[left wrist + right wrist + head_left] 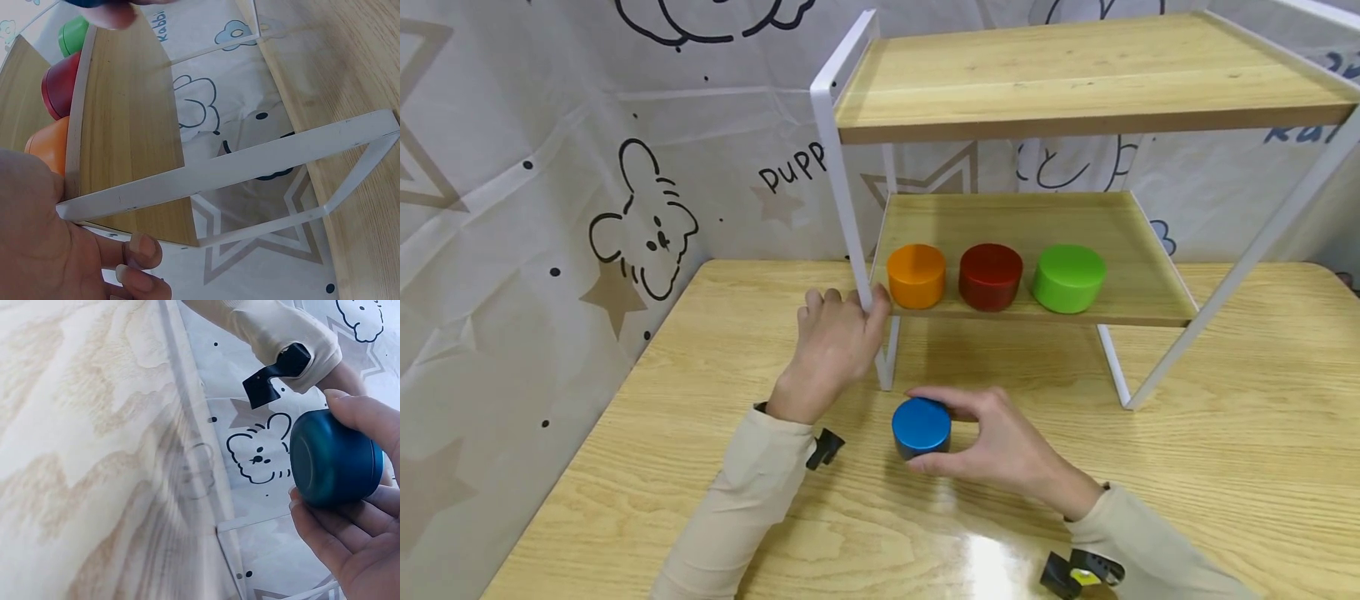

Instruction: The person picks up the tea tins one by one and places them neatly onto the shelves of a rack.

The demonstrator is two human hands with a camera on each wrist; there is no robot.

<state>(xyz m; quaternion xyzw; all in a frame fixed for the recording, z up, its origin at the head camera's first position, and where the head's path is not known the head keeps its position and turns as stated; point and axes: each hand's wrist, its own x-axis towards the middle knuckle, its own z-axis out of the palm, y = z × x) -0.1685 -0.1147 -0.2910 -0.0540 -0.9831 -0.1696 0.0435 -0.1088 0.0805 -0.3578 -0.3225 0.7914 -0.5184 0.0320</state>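
Observation:
My right hand grips a small blue round tin, thumb on one side and fingers on the other. In the right wrist view the blue tin is off the table, with its rounded base showing. At the front left of a two-tier shelf, my left hand holds the white metal post, close to the lower board. On that board an orange tin, a dark red tin and a green tin stand in a row, left to right.
The upper wooden board overhangs the row of tins. White slanted legs carry the shelf on a wooden table. Behind hangs a pale cloth printed with cartoon animals and stars.

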